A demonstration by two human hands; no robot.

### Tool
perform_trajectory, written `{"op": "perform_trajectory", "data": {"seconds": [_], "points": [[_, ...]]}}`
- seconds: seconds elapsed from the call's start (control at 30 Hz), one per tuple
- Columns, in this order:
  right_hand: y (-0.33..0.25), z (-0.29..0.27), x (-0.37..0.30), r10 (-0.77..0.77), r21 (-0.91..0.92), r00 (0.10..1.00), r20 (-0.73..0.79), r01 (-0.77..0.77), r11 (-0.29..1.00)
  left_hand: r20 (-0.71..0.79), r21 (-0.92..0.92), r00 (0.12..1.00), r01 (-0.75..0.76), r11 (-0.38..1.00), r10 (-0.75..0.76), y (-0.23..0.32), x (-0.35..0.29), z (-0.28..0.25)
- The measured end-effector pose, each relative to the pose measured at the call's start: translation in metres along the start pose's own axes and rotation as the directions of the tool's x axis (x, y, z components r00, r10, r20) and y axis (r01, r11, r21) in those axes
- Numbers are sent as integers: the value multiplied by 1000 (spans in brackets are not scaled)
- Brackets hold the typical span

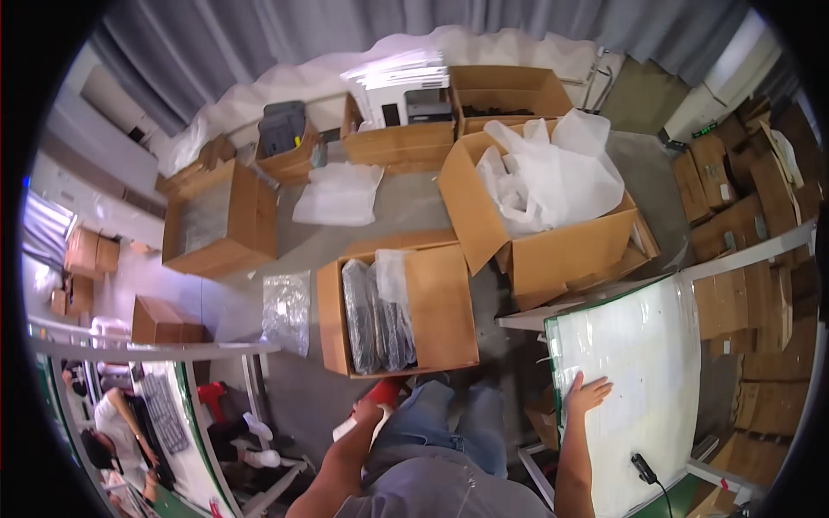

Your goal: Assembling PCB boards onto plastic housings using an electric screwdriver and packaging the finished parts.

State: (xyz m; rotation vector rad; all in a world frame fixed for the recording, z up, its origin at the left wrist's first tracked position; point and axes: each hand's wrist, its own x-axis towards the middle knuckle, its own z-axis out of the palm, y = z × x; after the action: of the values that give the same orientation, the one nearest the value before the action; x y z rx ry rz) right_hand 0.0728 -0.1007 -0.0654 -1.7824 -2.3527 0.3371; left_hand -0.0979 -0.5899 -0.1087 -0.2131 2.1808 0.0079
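Note:
My right hand [589, 394] lies on the white-topped table [635, 371] at right, fingers stretched out, with nothing in it. Down beside my left leg, my left hand [368, 414] has its fingers curled in. A white piece [345, 429] shows under that hand, and a red object [386, 393] is right beside it; what exactly the fingers grip is hidden. In front of my legs stands an open cardboard box [442, 306] holding several flat dark items [361, 315] in clear plastic wrap. A black handheld device [643, 469] with a cable rests on the table's near part.
Ahead to the right is a larger open box [566, 259] with white foam sheeting [553, 173]. Plastic bags [338, 194] and another open box [250, 220] lie on the floor at left. Co-workers [129, 423] are at a table on the far left. Cartons [751, 302] stack up at right.

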Motion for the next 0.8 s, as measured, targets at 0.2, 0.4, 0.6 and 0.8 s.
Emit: {"op": "perform_trajectory", "data": {"seconds": [0.2, 0.4, 0.6, 0.8], "points": [[-6, -10, -13, -30, -115, 999, -9, 29, 993, 17, -191, 947, 317, 929, -320, -44, 7, 27], [-25, -11, 4, -23, -133, 1000, -14, 21, 991, -32, -728, 948, 196, 657, -318, -36, 70, 12], [-198, 4, 130, -211, 393, 971, -110, 238, 888, -225, -667, 922, 89, 739, -315, 115, 141, -129], [-307, 195, 330, 480, 432, 749, 456, -658, 617, 18, -809, 996, -40, 586, 92, 438, 241, -256]]}}
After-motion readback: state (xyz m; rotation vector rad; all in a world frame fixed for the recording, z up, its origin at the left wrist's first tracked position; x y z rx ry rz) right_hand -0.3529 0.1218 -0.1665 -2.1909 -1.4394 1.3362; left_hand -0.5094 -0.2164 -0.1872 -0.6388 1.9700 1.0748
